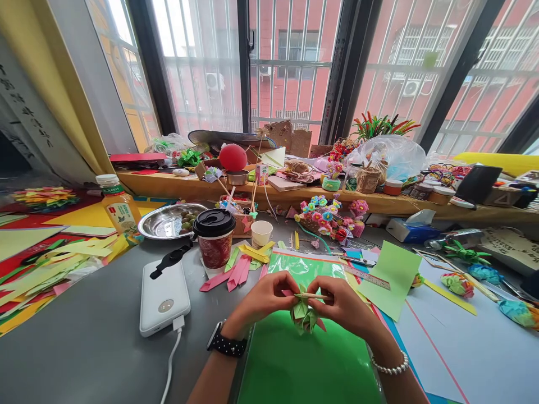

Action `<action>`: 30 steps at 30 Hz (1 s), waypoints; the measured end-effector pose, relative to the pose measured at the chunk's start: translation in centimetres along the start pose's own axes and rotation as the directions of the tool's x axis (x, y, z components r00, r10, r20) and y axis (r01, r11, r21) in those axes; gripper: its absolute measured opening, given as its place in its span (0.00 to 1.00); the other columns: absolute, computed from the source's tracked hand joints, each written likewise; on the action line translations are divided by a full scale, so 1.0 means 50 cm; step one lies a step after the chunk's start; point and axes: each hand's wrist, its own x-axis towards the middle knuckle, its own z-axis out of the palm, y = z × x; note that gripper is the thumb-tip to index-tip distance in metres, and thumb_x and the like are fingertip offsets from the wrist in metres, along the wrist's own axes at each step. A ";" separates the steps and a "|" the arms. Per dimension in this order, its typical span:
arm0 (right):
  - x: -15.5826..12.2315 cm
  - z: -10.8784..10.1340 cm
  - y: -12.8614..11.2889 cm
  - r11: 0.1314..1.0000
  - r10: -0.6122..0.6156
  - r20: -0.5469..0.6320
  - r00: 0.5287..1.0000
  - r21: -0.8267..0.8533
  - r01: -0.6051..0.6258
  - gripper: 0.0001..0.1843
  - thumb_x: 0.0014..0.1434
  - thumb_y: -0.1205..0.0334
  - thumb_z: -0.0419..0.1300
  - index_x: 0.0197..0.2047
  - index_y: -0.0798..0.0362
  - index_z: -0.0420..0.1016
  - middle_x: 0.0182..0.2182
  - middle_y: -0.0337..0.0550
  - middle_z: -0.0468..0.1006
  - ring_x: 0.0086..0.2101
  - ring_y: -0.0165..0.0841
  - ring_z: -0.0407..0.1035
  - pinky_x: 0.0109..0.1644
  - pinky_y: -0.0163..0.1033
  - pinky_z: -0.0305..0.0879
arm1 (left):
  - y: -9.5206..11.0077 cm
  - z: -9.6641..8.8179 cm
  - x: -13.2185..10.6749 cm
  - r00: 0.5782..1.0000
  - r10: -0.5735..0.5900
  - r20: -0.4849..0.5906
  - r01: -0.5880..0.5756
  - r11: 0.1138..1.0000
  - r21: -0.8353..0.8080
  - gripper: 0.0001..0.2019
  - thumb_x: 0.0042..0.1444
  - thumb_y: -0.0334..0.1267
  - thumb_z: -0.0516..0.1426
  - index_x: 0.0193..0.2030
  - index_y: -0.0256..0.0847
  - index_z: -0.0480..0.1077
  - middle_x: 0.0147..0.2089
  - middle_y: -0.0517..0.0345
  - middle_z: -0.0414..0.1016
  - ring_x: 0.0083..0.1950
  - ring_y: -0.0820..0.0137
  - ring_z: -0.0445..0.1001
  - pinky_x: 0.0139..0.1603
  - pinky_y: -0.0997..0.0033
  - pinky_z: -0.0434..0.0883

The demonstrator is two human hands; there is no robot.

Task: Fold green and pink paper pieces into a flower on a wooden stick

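Left hand [273, 293] angled inward pinching folded paper [304, 318], right hand [339, 300] opposite pinching stick [315, 296], forearms [217, 367] cut off near, stick's right end unclear

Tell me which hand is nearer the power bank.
The left hand: it is to the right of the power bank, apart from it. The right hand is farther off, on the same side.
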 end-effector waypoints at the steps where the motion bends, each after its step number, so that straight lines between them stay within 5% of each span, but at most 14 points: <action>1: 0.001 0.001 0.001 1.000 -0.004 -0.002 1.000 -0.013 0.004 0.04 0.52 0.64 0.55 0.28 0.55 0.69 0.22 0.35 0.68 0.20 0.24 0.54 0.22 0.29 0.50 | -0.002 0.000 0.001 1.000 0.005 -0.003 -0.005 1.000 0.013 0.12 0.40 0.41 0.62 0.28 0.35 0.66 0.26 0.63 0.65 0.26 0.78 0.63 0.26 0.78 0.60; 14: 0.006 0.010 -0.002 0.990 -0.013 -0.049 0.999 -0.143 0.006 0.05 0.53 0.67 0.54 0.26 0.54 0.67 0.23 0.37 0.71 0.23 0.27 0.61 0.26 0.31 0.54 | -0.018 0.004 0.010 0.989 0.135 -0.066 -0.120 0.974 0.193 0.04 0.45 0.33 0.57 0.29 0.36 0.65 0.28 0.61 0.66 0.30 0.75 0.65 0.31 0.75 0.64; 23: 0.001 0.007 -0.004 0.996 -0.016 -0.039 0.999 -0.090 0.012 0.06 0.54 0.65 0.54 0.27 0.54 0.68 0.25 0.38 0.72 0.25 0.28 0.62 0.26 0.31 0.56 | -0.022 0.002 0.012 0.985 0.166 -0.052 -0.151 0.965 0.215 0.10 0.43 0.25 0.52 0.34 0.38 0.63 0.31 0.61 0.69 0.35 0.72 0.69 0.37 0.72 0.67; 30: 0.004 0.010 -0.002 0.992 -0.015 -0.076 0.997 -0.128 0.006 0.06 0.54 0.64 0.54 0.26 0.54 0.67 0.25 0.37 0.72 0.25 0.28 0.63 0.26 0.31 0.56 | -0.017 0.009 0.010 0.977 0.197 -0.078 -0.166 0.942 0.293 0.07 0.45 0.28 0.53 0.33 0.39 0.63 0.29 0.63 0.67 0.32 0.74 0.68 0.34 0.75 0.67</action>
